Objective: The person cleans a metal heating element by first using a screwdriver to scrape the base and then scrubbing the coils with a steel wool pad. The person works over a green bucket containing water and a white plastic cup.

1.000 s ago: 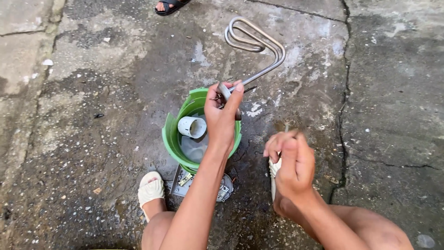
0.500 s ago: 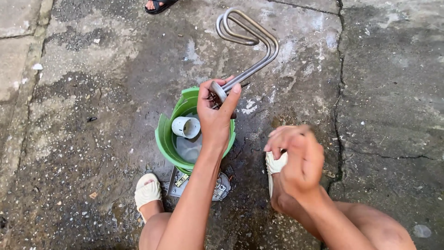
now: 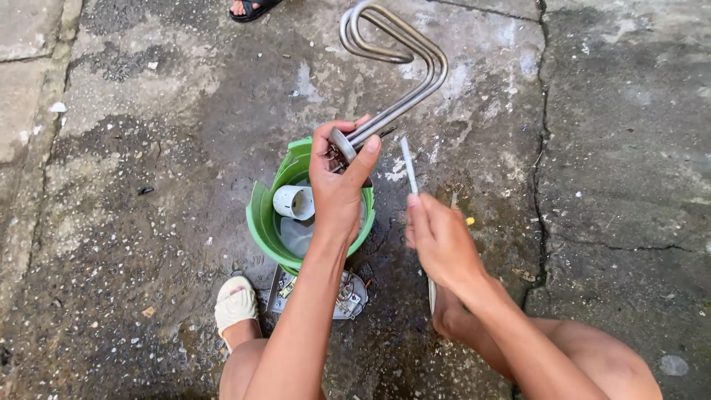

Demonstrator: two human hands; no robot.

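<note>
Head view looks straight down at a bent metal heating coil (image 3: 400, 70), a loop of grey tubing folded back on itself, held up over wet, cracked concrete ground (image 3: 148, 148). Its round base plate sits in the left hand (image 3: 337, 185), whose fingers and thumb are closed tight around that plate, with the tubes running up and away to the right from the grip. The coil hangs above the far rim of a green bucket (image 3: 263, 222), not touching it.

Just to the right, the right hand (image 3: 441, 241) is pinched shut on a thin white strip (image 3: 408, 164) that stands nearly upright, its top end close beside the tubes of the coil; whether it touches them cannot be told.

Inside the bucket lie a short white pipe piece (image 3: 294, 201) and something pale and clear below it. Against the near side of the bucket, on the ground, rests a flat metal part with wiring (image 3: 348, 296). The person's left foot wears a white sandal (image 3: 235, 305) beside it. At the top edge, another person's foot in a dark sandal (image 3: 250, 7) shows, well apart from the work.
</note>
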